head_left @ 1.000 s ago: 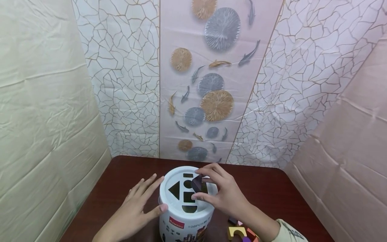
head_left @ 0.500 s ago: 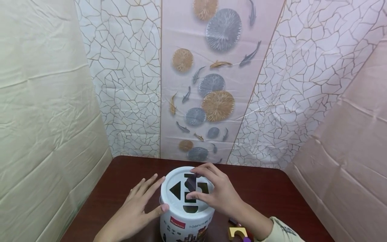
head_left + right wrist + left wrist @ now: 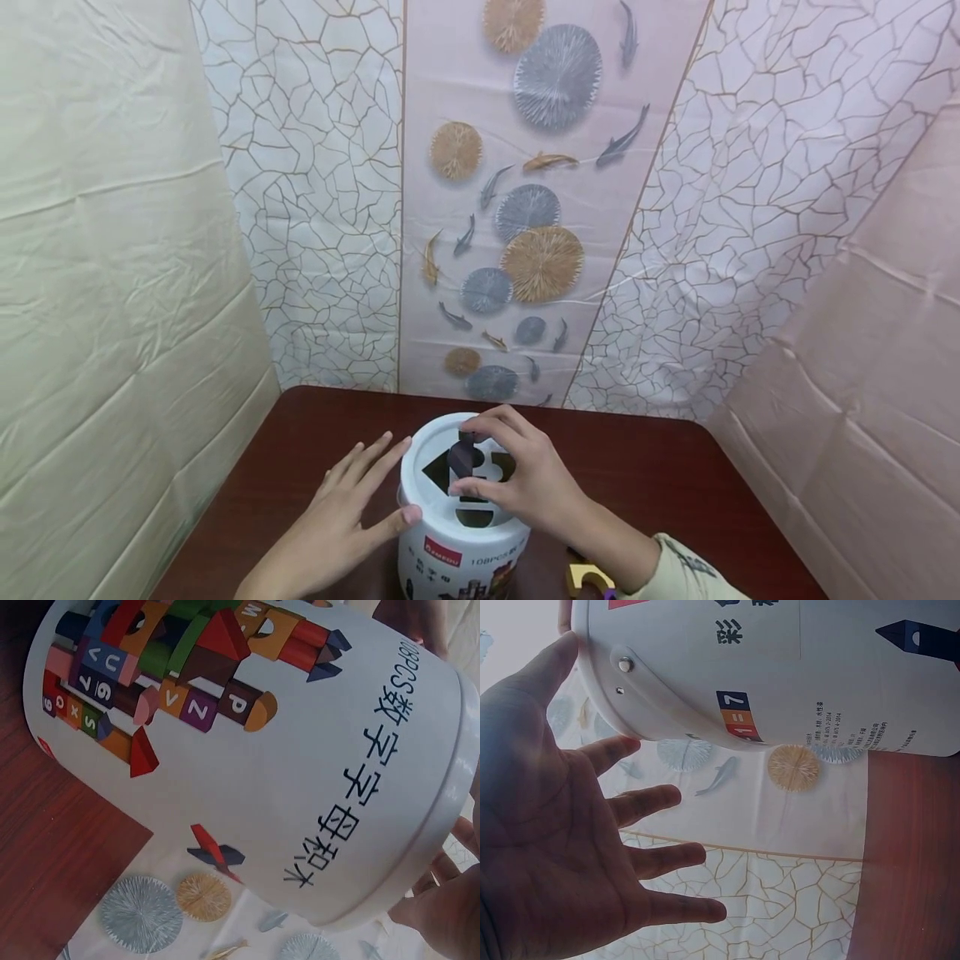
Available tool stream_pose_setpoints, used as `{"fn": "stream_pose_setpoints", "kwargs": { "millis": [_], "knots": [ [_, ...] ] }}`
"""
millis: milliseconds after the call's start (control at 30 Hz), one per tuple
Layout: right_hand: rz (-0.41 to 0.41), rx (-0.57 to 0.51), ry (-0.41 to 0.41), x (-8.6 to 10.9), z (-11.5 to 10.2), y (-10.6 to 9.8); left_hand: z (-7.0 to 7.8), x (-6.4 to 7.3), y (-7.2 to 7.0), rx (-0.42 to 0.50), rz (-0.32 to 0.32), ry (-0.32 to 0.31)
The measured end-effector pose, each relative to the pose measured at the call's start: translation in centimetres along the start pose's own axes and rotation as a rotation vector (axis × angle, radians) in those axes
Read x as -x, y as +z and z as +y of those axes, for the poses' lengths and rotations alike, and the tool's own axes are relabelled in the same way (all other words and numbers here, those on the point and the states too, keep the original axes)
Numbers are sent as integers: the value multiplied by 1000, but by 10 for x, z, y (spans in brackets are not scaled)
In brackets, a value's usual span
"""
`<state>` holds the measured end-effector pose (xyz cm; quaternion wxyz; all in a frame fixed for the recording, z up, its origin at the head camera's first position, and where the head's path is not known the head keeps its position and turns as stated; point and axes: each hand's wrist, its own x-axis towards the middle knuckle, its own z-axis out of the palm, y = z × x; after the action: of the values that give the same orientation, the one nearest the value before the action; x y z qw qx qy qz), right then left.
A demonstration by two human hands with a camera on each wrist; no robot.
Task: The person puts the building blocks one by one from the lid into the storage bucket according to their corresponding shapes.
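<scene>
A white bucket [image 3: 465, 537] with printed block pictures stands on the table, its lid [image 3: 420, 500] cut with dark shaped holes. Over the lid, my right hand [image 3: 528, 471] pinches a dark wooden block [image 3: 461, 459] between thumb and fingers, close above the middle holes. The block looks angular, like a triangular prism. My left hand [image 3: 341, 512] rests at the left rim, fingers spread, with thumb and index tips right at the lid's edge. In the left wrist view those fingers [image 3: 656, 802] are straight beside the bucket's handle [image 3: 675, 705]. The right wrist view hides the block behind the bucket.
A yellow arch block [image 3: 587, 577] and a bit of a purple block [image 3: 609, 594] lie on the dark red table [image 3: 637, 467] beside the bucket, partly under my right forearm. Patterned cloth [image 3: 322, 250] hangs behind the table.
My right hand has carried the dark block leftward across the lid, from the right-hand holes toward the middle, and turned it a little. The left hand has stayed at the rim.
</scene>
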<state>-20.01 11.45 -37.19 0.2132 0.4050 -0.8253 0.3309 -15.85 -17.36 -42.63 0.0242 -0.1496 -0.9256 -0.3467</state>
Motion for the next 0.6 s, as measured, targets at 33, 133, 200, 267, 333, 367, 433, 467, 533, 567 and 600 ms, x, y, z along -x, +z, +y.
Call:
{"fn": "stream_pose_setpoints", "kwargs": {
  "millis": [33,133,200,267,333,367,433,467,533,567,600],
  "knots": [
    [-2,5,-7,-1,0,1,0,0,0,3,-2,0],
    [-12,-1,-17,-2,0,5,0,0,1,6,-3,0],
    [-15,-7,-20,-2,0,8,-1,1,1,5,-3,6],
    [-20,-14,-11,-2,0,10,-1,1,1,10,-5,3],
    [-24,-13,-4,-3,-1,12,-1,1,1,14,-8,4],
    [-26,-14,-2,-3,-1,13,-1,1,1,15,-8,7],
    [-32,-14,5,-5,-2,14,-1,1,2,16,-5,11],
    [-36,-12,9,-5,-3,14,-1,1,2,16,-2,17],
    [-47,-7,14,-7,-4,14,-1,1,2,11,6,25],
    [-53,-4,19,-8,-4,14,-1,1,2,10,9,27],
    [-61,-1,25,-8,-5,14,-1,1,2,10,12,27]
  ]
}}
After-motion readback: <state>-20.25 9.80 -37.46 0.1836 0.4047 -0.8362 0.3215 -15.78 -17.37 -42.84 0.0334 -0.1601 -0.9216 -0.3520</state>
